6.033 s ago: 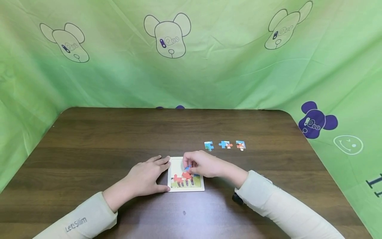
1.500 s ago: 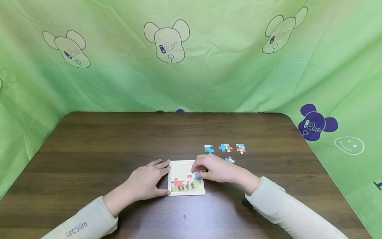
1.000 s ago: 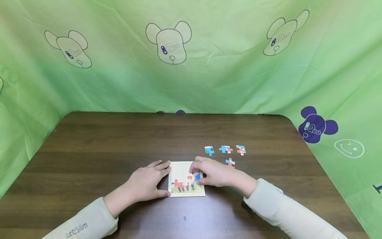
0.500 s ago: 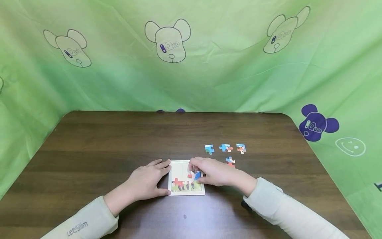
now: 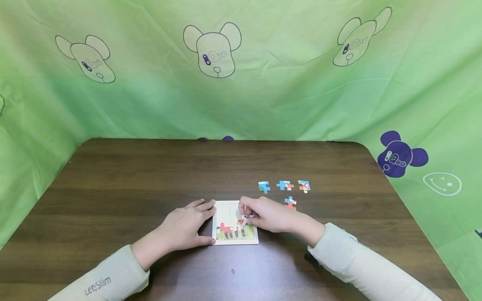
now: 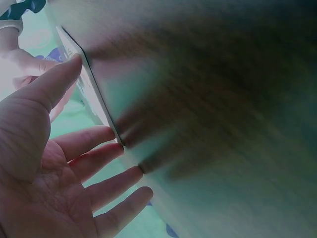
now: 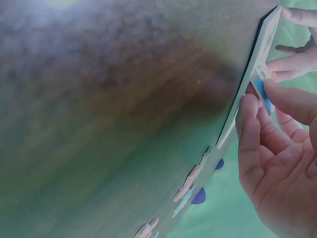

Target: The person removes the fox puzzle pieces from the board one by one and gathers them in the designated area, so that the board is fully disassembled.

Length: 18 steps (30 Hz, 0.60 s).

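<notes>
A small white-framed jigsaw board [image 5: 225, 211] lies on the table. Along its lower part, fitted pieces [image 5: 227, 232] show red, dark-striped legs and green ground. My left hand [image 5: 184, 229] rests at the board's left edge, thumb and fingers spread against the frame. Over the board's right side, my right hand [image 5: 269, 215] pinches a blue, white and red jigsaw piece [image 5: 246, 220] between thumb and fingers. The right wrist view shows this piece [image 7: 262, 93] tilted up from the board. My fingers hide part of it.
Beyond the board to the right, three loose pieces stand in a row: left [image 5: 264, 187], middle [image 5: 285, 185] and right [image 5: 304, 186]. Nearer lies a blue-and-red piece [image 5: 290, 203], close to my right forearm. A green printed curtain [image 5: 263, 104] surrounds the brown table [image 5: 169, 167].
Since six seconds ago, a blue-and-red piece has come to lie on the table. My right hand now holds a different-looking piece, tilted more than half a second ago. My left hand stays put.
</notes>
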Available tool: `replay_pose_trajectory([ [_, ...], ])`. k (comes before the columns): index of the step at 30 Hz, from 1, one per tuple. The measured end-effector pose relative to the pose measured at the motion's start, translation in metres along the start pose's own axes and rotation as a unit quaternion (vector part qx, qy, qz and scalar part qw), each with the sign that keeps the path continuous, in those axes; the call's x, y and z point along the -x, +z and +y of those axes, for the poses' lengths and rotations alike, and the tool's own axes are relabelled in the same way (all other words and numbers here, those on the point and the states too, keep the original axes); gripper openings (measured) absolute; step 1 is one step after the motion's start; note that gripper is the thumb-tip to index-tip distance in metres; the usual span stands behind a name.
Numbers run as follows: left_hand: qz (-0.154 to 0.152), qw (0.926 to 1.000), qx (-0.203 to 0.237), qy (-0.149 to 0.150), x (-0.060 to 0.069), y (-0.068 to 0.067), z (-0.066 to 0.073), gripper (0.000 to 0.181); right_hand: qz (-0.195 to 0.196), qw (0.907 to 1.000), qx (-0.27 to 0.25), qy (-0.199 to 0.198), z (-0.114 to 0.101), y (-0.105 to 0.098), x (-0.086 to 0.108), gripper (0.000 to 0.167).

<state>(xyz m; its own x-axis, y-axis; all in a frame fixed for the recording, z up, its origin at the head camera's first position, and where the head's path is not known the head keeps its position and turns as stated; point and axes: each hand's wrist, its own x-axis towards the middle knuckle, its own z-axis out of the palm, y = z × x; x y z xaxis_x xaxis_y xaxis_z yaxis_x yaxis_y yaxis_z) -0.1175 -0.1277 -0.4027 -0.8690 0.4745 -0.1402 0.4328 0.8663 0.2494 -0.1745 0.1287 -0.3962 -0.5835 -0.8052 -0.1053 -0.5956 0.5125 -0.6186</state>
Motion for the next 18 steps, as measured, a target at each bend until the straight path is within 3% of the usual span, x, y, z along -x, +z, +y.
replay_pose_trajectory([
  [18,-0.003,1.0000,0.002,-0.002,-0.0008,0.0025,-0.0027,0.076,0.013,0.9997,-0.022,-0.002,0.0074,-0.0022,0.0057,0.016],
])
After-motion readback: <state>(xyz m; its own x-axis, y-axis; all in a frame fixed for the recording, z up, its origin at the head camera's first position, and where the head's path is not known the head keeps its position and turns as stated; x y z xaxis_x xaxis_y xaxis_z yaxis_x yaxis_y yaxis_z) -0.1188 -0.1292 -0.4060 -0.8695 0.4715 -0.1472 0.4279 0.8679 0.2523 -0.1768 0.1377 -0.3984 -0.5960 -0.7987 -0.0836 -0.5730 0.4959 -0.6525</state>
